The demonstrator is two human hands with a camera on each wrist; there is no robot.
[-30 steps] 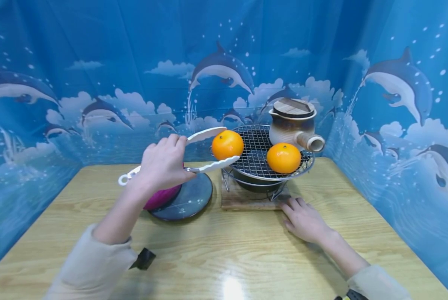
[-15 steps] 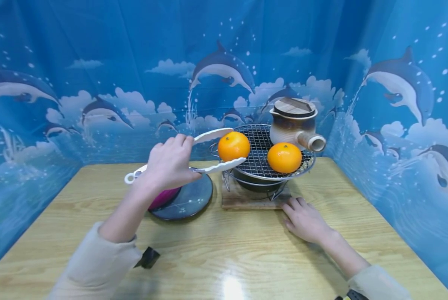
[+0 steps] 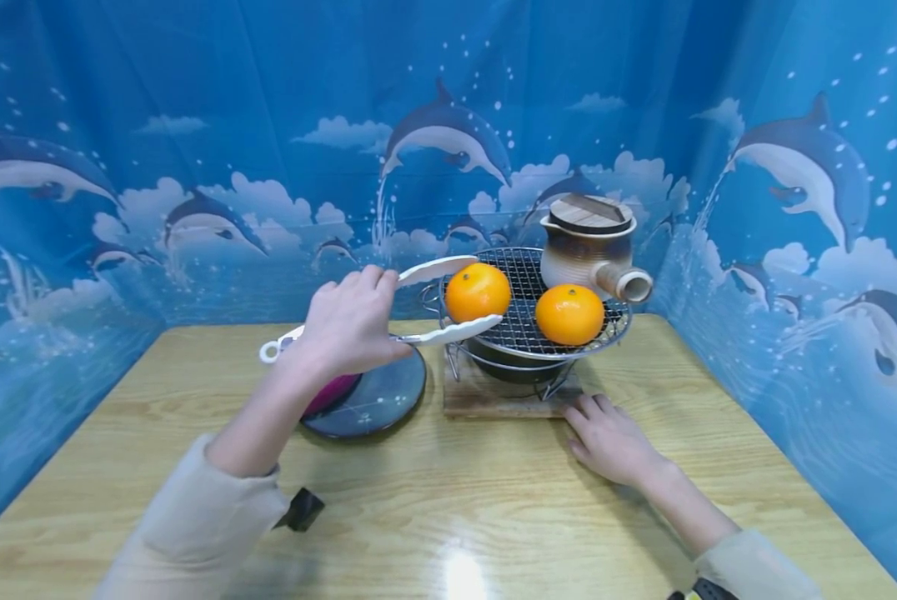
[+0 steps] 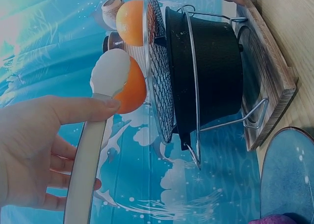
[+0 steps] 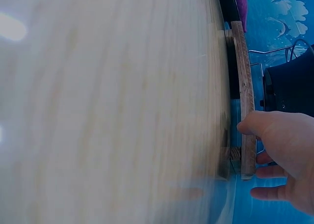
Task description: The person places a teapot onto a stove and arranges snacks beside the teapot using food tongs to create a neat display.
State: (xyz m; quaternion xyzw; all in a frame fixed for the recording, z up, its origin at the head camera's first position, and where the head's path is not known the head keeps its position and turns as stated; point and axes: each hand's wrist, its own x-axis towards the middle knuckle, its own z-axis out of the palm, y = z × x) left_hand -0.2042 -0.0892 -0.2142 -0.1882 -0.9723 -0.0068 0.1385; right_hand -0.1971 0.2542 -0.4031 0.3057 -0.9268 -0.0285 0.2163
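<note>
My left hand [image 3: 351, 325] grips white-tipped tongs [image 3: 458, 331], thumb along one arm in the left wrist view. Between the tong tips is an orange [image 3: 478, 293], over the left side of a round wire grill [image 3: 522, 275]. In the left wrist view it sits very close to the mesh; I cannot tell whether they touch. A second orange [image 3: 569, 315] rests on the grill's front right. My right hand [image 3: 613, 442] lies at the right end of the wooden board [image 3: 486, 406] under the stove, its relaxed fingers touching the corner.
A side-handled clay pot [image 3: 579, 258] with a wooden lid stands on the grill's back right. Under the mesh is a black stove [image 4: 211, 71] in a wire stand. A dark plate [image 3: 384, 400] with a magenta thing [image 3: 333, 393], partly hidden, lies left. Dolphin-print curtains surround the table.
The left hand has moved right, carrying the orange in the tongs from the grill's left edge further over the mesh. The right hand has stayed put.
</note>
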